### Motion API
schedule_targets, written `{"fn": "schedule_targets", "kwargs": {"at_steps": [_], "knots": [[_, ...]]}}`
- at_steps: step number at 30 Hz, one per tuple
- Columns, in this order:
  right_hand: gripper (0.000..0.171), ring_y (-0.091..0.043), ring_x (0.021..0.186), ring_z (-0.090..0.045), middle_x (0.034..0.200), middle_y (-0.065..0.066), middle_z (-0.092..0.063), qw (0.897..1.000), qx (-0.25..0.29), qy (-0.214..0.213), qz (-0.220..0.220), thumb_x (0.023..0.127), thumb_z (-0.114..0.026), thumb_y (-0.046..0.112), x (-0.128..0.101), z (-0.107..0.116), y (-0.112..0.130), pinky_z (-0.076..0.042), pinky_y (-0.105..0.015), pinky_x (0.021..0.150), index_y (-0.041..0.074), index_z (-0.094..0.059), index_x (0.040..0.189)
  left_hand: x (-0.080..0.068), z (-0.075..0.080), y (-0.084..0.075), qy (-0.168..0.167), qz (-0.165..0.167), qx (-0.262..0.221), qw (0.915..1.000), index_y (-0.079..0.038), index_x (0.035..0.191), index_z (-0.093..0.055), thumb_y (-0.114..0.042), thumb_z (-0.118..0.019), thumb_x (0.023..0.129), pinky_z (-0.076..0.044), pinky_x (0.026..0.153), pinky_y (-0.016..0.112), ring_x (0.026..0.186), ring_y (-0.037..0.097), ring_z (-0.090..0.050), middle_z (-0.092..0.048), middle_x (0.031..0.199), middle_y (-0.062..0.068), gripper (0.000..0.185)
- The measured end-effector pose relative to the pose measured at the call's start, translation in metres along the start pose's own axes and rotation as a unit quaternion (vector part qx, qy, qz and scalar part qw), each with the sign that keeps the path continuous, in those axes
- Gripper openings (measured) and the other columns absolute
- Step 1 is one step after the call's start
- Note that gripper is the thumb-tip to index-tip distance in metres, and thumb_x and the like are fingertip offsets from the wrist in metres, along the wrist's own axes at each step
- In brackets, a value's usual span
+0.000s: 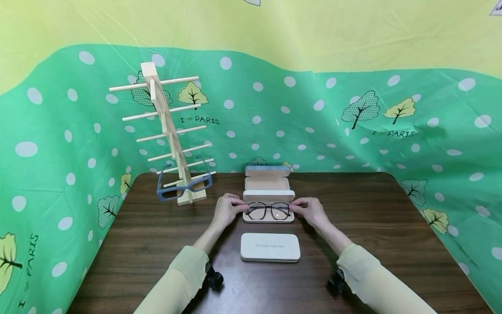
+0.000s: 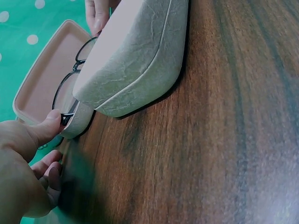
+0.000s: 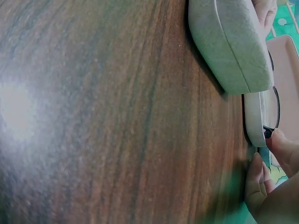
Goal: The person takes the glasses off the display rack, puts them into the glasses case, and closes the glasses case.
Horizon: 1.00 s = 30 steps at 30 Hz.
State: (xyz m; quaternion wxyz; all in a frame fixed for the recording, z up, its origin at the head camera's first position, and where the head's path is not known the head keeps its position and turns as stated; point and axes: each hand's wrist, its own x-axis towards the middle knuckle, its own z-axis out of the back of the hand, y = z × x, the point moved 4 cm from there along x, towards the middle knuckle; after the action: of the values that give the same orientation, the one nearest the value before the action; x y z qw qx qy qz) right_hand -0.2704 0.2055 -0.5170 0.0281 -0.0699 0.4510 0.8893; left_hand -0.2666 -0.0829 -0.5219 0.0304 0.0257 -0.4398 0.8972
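A pair of black-framed glasses (image 1: 268, 211) is at the open white glasses case (image 1: 269, 220), lenses facing the front edge of the table. At one end of the frame my left hand (image 1: 226, 210) pinches the hinge area. The opposite end is held by my right hand (image 1: 311, 211) in the same way. In the left wrist view, the thumb (image 2: 50, 125) presses on the frame's corner beside the case wall. The right wrist view has the other thumb (image 3: 279, 140) on the frame; part of the glasses is hidden behind a nearer case.
A closed white glasses case (image 1: 270, 247) lies in front. Behind the open one stands another open case with a blue lid edge (image 1: 268, 171). To the left, a wooden display rack (image 1: 164, 117) carries blue-framed glasses (image 1: 184, 188) low down. A patterned green cloth (image 1: 313, 117) hangs behind the table.
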Motion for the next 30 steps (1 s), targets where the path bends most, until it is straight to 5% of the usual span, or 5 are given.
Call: {"fn": "schedule_targets", "kwargs": {"at_steps": [12, 18, 23, 30], "knots": [[0.030, -0.011, 0.089, -0.062, 0.109, -0.010, -0.072, 0.997, 0.053, 0.036, -0.036, 0.092, -0.079, 0.026, 0.000, 0.007, 0.000, -0.057, -0.023, 0.075, 0.003, -0.074, 0.109, 0.000, 0.009, 0.002, -0.002, 0.023, -0.037, 0.9991, -0.014, 0.093, -0.084, -0.029, -0.088, 0.082, -0.051, 0.099, 0.042, 0.110, 0.023, -0.066, -0.075, 0.108, 0.006, 0.019], [0.048, -0.017, 0.094, -0.065, 0.106, -0.009, -0.063, 0.993, 0.083, 0.072, -0.053, 0.094, -0.077, 0.036, 0.001, 0.012, -0.003, -0.062, -0.030, 0.082, -0.001, -0.060, 0.120, 0.002, 0.014, 0.002, 0.054, 0.067, -0.039, 0.9956, -0.009, 0.115, -0.074, -0.049, -0.082, 0.084, -0.054, 0.095, 0.041, 0.107, 0.024, -0.067, -0.073, 0.114, 0.009, 0.051], [0.071, -0.026, 0.114, -0.066, 0.130, -0.020, -0.060, 0.986, 0.110, 0.101, -0.076, 0.097, -0.067, 0.051, 0.001, 0.014, -0.002, -0.062, -0.036, 0.092, -0.003, -0.050, 0.139, 0.008, 0.017, -0.001, 0.110, 0.086, -0.012, 0.9901, -0.008, 0.131, -0.069, -0.071, -0.059, 0.091, -0.050, 0.107, 0.049, 0.124, 0.030, -0.064, -0.070, 0.131, 0.012, 0.075], [0.094, -0.038, 0.129, -0.058, 0.146, -0.030, -0.050, 0.978, 0.092, 0.154, -0.102, 0.099, -0.047, 0.069, 0.006, 0.014, 0.003, -0.060, -0.042, 0.097, -0.007, -0.037, 0.152, 0.015, 0.018, -0.003, 0.177, 0.145, -0.047, 0.9724, -0.011, 0.125, -0.072, -0.079, -0.052, 0.089, -0.054, 0.084, 0.034, 0.101, 0.021, -0.062, -0.068, 0.116, 0.011, 0.079]]}}
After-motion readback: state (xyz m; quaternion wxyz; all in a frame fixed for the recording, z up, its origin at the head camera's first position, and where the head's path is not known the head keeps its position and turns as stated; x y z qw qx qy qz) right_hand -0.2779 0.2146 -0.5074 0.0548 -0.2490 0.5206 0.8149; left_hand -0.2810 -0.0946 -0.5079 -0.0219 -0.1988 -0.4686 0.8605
